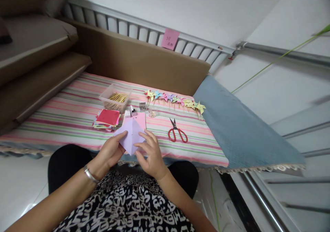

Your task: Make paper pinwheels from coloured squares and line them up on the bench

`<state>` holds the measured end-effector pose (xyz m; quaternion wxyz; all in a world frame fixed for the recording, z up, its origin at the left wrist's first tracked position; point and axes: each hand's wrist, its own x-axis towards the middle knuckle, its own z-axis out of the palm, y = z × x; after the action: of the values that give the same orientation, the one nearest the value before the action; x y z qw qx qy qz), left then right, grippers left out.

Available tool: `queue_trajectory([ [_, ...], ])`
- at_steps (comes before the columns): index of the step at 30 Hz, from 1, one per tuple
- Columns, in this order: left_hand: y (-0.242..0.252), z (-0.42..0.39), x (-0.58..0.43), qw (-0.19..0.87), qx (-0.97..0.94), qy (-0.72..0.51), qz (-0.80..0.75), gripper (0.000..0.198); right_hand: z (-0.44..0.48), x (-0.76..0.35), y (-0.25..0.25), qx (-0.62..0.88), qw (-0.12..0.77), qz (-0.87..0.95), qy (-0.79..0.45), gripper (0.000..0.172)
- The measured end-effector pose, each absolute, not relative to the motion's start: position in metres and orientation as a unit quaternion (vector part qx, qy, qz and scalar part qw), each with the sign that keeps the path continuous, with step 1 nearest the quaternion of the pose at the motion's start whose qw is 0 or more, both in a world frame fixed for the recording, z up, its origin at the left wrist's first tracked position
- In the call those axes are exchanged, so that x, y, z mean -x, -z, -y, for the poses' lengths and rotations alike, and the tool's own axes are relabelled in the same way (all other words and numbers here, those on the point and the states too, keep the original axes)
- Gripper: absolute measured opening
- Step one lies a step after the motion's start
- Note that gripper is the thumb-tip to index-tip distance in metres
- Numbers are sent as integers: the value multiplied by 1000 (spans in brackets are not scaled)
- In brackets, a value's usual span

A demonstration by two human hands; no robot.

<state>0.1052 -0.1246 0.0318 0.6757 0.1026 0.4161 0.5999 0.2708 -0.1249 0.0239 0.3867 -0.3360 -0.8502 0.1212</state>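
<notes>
Hands at the bed (64, 118) edge: left hand (111, 152) and right hand (151, 154) pinch a lilac paper (131, 135), creased but uncut, with fingers closed on its edges. Pinwheels (175, 99) lie finished beyond; scissors (177, 133) untouched, paper stack (107, 119) unused.

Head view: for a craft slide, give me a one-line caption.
Left hand and right hand hold lilac paper above a striped cloth bearing red scissors, paper stack, stick tub and pinwheels.

Evenly bright and soft; washed-out on the white wall (232, 15) toward one o'clock. Barely shadowed. Strongly bowed toward the edges (wide lens); smeared near three o'clock.
</notes>
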Motion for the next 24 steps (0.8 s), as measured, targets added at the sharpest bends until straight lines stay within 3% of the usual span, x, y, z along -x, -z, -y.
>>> queue_trajectory([
  [3, -34, 125, -107, 680, -101, -602, -406, 23, 130, -267, -25, 354, 395, 840, -117, 18],
  [7, -37, 125, -111, 676, -94, -612, -400, 20, 133, -264, -21, 347, 380, 851, -106, 32],
  [11, -38, 126, -114, 678, -85, -613, -397, 18, 137, -262, -17, 346, 371, 856, -100, 36],
  [24, -29, 126, -120, 650, -67, -655, -379, 18, 132, -261, -28, 369, 417, 820, -132, 8],
])
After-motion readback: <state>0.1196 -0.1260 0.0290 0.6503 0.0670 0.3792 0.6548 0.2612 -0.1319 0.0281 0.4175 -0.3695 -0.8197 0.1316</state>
